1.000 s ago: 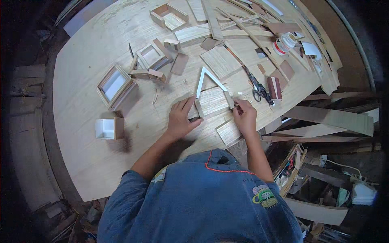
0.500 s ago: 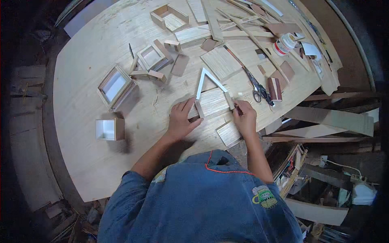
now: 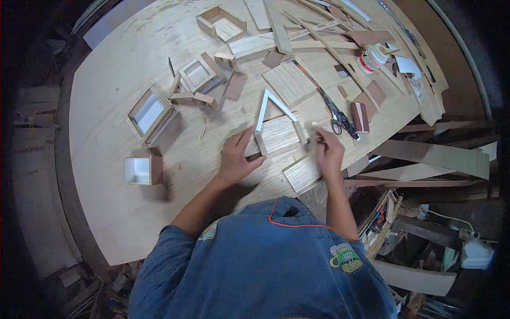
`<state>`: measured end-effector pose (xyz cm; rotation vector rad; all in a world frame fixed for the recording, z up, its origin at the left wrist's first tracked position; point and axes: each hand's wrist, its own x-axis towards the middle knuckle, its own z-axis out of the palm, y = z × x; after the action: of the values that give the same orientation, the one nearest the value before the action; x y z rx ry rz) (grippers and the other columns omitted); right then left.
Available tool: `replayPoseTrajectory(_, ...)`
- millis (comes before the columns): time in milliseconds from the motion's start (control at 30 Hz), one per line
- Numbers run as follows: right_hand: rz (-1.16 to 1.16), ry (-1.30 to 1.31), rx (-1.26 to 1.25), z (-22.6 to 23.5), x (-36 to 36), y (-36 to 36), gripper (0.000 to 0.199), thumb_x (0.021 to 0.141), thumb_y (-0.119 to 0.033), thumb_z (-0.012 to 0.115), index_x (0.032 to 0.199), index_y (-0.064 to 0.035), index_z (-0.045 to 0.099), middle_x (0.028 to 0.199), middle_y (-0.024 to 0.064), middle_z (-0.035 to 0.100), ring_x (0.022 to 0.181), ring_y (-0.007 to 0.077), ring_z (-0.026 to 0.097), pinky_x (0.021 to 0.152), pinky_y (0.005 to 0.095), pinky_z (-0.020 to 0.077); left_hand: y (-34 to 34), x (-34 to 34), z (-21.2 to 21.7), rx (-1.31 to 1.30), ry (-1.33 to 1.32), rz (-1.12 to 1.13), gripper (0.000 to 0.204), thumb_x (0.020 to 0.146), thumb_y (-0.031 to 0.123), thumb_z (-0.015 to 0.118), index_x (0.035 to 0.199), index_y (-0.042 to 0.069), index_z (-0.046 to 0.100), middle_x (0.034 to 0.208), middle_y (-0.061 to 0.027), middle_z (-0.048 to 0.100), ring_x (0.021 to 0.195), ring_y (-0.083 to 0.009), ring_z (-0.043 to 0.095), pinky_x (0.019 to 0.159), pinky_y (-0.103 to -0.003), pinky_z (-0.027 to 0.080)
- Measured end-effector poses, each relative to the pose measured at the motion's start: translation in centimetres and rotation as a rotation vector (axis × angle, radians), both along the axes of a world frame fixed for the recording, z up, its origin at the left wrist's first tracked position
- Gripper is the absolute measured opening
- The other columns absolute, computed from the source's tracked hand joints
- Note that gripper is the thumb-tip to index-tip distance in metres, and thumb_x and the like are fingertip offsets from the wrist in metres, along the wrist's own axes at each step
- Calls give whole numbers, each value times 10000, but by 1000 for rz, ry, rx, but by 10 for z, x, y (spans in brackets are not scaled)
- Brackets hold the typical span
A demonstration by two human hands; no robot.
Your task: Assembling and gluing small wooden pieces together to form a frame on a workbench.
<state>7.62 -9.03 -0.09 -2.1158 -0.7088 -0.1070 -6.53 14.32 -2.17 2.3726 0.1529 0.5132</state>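
Observation:
A white-edged, peaked wooden frame (image 3: 278, 101) lies before me, its two sloping sides meeting at the far end. Short wooden pieces continue from its lower ends: a left strip (image 3: 261, 143) and a right strip (image 3: 300, 132). My left hand (image 3: 237, 157) rests on the table, closed around the left strip between thumb and forefinger. Just right of the other strip and apart from it is my right hand (image 3: 330, 152); its fingers are bent and blurred, so whether they hold anything is unclear. A tiny pale block (image 3: 314, 123) lies close to its fingertips. A thin board (image 3: 281, 134) lies between the strips.
Scissors (image 3: 341, 121) and a dark red block (image 3: 359, 117) lie to the right. Behind them stand a white jar (image 3: 373, 58) and scattered wood strips. Small wooden boxes, including a white-lined box (image 3: 139, 170), stand on the left. A loose board (image 3: 302, 174) lies near the table's front edge.
My right hand has come off the right strip and shifted slightly to the right. My left hand and the peaked frame have stayed in place.

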Motion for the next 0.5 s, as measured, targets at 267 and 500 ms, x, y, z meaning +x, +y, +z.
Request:
replayPoseTrajectory(267,-285,-9,51,-3,25,-47,264,791,23,566,1038,-3,655,874,150,651,821,229,650,740,308,505,-1,1,1,-24,-13,-4,863,613,287,811,1365,103,429,1190,-156,566,1067,-337,546,937,-442,411)
replayPoseTrajectory(500,-233,49,-21,-7,14,-35,187,817,-22,605,989,-4,675,895,175,665,777,263,658,695,317,503,-1,0,-2,20,15,13,849,615,288,807,1357,103,438,1175,-163,570,1054,-347,546,937,-454,403)
